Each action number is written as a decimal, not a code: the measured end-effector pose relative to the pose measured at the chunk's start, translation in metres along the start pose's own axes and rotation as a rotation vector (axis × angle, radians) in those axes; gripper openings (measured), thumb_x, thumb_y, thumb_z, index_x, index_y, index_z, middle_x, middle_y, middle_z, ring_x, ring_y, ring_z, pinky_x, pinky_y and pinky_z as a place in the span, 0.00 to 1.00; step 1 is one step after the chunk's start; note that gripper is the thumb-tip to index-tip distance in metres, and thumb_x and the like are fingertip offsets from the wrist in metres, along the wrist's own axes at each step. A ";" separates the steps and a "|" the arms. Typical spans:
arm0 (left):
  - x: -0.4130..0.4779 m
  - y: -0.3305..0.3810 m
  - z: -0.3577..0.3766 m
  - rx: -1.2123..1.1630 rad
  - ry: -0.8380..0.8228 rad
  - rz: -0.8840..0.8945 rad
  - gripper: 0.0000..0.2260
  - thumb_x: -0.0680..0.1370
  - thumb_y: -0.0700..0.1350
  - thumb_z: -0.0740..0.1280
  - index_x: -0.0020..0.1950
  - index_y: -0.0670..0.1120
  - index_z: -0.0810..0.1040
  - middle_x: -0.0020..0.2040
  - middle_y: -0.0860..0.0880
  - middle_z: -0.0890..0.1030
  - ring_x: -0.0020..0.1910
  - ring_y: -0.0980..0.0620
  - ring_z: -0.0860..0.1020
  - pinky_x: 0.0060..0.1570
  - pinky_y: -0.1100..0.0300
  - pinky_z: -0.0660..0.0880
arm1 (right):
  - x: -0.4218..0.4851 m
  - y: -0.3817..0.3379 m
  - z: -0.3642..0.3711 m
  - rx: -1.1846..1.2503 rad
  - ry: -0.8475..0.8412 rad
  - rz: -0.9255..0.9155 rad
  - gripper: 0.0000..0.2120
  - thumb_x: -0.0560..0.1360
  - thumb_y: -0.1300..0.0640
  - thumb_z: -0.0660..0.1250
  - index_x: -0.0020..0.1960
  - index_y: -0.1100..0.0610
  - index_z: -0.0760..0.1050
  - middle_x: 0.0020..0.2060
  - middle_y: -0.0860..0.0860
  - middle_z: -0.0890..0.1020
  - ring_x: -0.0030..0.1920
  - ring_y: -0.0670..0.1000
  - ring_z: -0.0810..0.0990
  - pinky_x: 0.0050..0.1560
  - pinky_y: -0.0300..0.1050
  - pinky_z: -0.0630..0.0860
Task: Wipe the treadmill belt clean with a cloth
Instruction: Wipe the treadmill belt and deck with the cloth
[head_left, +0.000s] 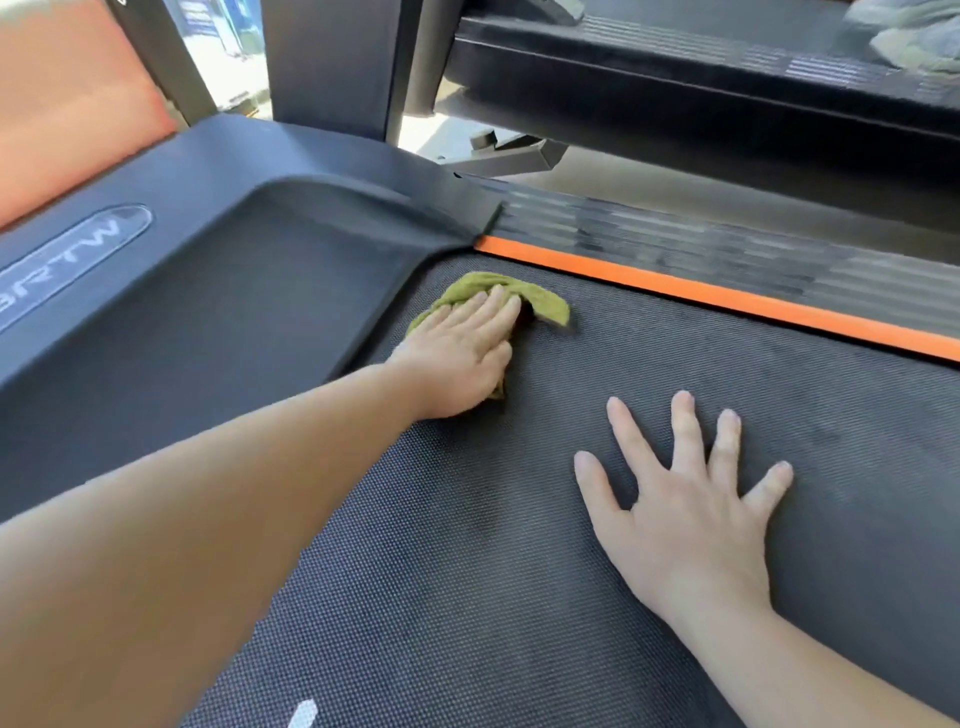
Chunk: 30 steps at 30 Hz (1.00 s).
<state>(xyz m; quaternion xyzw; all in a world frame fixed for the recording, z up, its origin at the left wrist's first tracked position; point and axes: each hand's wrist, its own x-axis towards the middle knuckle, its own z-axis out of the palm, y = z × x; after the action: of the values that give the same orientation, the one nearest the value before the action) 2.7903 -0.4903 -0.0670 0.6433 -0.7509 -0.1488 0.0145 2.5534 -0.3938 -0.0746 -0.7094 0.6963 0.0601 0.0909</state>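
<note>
The dark textured treadmill belt (519, 545) fills the lower middle of the head view. A crumpled green cloth (540, 299) lies at the belt's far end, close to the motor cover. My left hand (460, 353) presses flat on the cloth with straight fingers, covering most of it. My right hand (685, 499) rests flat on the bare belt to the right, fingers spread, holding nothing.
The black motor cover (208, 291) with a grey logo plate rises at the left. An orange stripe (727, 296) and a ribbed side rail (727, 249) run along the belt's far edge. A second treadmill (701, 67) stands beyond, with a bundle of cloth on it at the top right.
</note>
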 end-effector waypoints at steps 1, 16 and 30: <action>0.010 -0.002 -0.003 0.025 0.040 -0.093 0.27 0.87 0.53 0.48 0.84 0.53 0.43 0.84 0.53 0.42 0.82 0.55 0.41 0.80 0.52 0.40 | 0.000 0.000 0.000 0.003 0.005 -0.001 0.35 0.75 0.24 0.31 0.80 0.32 0.32 0.84 0.51 0.37 0.82 0.62 0.34 0.75 0.76 0.40; 0.007 0.029 0.016 -0.463 0.241 0.120 0.31 0.76 0.42 0.54 0.80 0.57 0.66 0.76 0.53 0.71 0.76 0.52 0.67 0.77 0.60 0.59 | 0.001 -0.001 0.001 0.005 0.017 0.000 0.35 0.74 0.25 0.30 0.79 0.31 0.30 0.83 0.51 0.35 0.81 0.63 0.32 0.74 0.77 0.38; 0.016 0.022 0.016 0.172 0.131 -0.050 0.30 0.84 0.61 0.44 0.85 0.52 0.43 0.84 0.52 0.42 0.83 0.52 0.40 0.81 0.49 0.39 | 0.001 0.001 0.000 0.009 0.001 -0.003 0.35 0.73 0.24 0.29 0.78 0.30 0.29 0.83 0.51 0.35 0.81 0.63 0.32 0.74 0.77 0.38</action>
<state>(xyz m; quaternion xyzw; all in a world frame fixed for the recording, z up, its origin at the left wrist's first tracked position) 2.7627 -0.4999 -0.0799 0.6690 -0.7420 -0.0418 0.0045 2.5526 -0.3949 -0.0751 -0.7101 0.6955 0.0564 0.0939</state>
